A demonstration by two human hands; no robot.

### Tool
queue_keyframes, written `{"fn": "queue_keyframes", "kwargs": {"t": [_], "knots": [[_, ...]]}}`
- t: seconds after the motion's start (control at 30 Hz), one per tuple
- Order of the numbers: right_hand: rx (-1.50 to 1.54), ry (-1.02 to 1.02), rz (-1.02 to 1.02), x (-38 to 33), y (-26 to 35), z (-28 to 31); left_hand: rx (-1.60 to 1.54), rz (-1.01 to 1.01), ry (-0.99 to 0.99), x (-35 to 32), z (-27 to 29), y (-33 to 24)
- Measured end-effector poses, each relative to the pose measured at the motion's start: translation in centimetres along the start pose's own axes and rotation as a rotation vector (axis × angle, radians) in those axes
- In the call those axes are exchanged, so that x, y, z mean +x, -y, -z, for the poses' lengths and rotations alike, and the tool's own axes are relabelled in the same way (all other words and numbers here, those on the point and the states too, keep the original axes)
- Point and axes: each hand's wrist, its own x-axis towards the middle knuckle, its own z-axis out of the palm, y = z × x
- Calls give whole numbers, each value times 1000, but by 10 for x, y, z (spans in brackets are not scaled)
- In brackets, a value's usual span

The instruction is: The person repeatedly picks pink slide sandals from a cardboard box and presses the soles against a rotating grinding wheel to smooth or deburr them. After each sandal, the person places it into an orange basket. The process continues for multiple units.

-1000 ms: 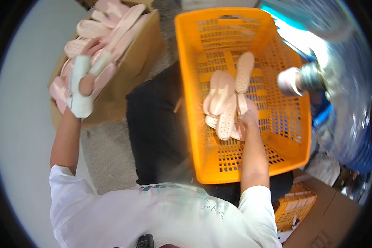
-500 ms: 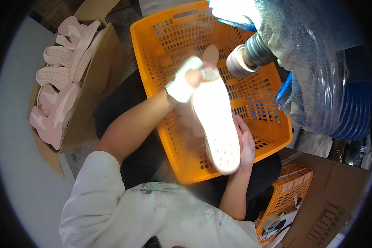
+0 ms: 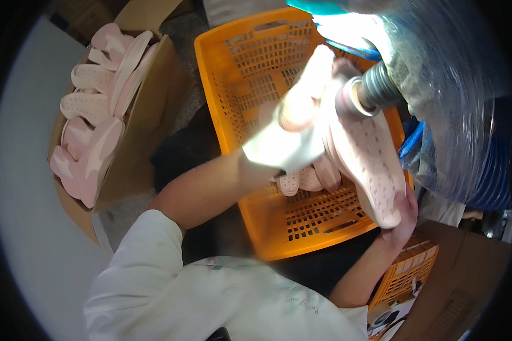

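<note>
A pale pink slipper (image 3: 372, 159) with a dotted surface is tilted over the right side of an orange plastic basket (image 3: 284, 250). My right hand (image 3: 403, 219) is closed round its near end. My left hand (image 3: 298, 128), in a white glove, grips the far part of the slipper; its fingers are bright and smeared. A round, drum-like head (image 3: 351, 101) on a grey ribbed shaft (image 3: 380, 85) overlaps the slipper's upper part, and contact cannot be made out. Several pink slippers (image 3: 310, 179) lie in the basket under my left wrist.
At left, a cardboard box (image 3: 136, 108) holds several pink slippers (image 3: 96, 148). Clear plastic sheeting (image 3: 432, 85) and a blue ribbed hose (image 3: 492, 176) hang at the right, beside a glaring light. A smaller orange basket (image 3: 404, 275) and a cardboard box (image 3: 466, 273) stand at lower right.
Both hands have carried the slipper rightward, up to the round head. Its near end has swung right, and it has come out of the glare. The whole view has shifted slightly.
</note>
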Motion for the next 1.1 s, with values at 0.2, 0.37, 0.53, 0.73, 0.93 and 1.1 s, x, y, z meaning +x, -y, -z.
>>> {"fn": "queue_keyframes", "kwargs": {"t": [0.2, 0.37, 0.53, 0.73, 0.93, 1.1], "knots": [[45, 95, 36, 28, -43, -41, -101, -27, 104, 12, -1, -50], [-131, 636, -185, 60, -26, -62, 363, -102, -147, -2, 7, -27], [-494, 732, -9, 68, 18, -66, 538, -97, 27, -10, -3, -2], [-491, 662, 366, 69, 66, -74, -6, 33, 252, -10, -18, 4], [-572, 604, 386, 79, 56, -65, 185, -19, 282, -14, -11, 10], [-647, 571, 214, 77, 31, -43, 394, -1, 27, -8, -6, 11]]}}
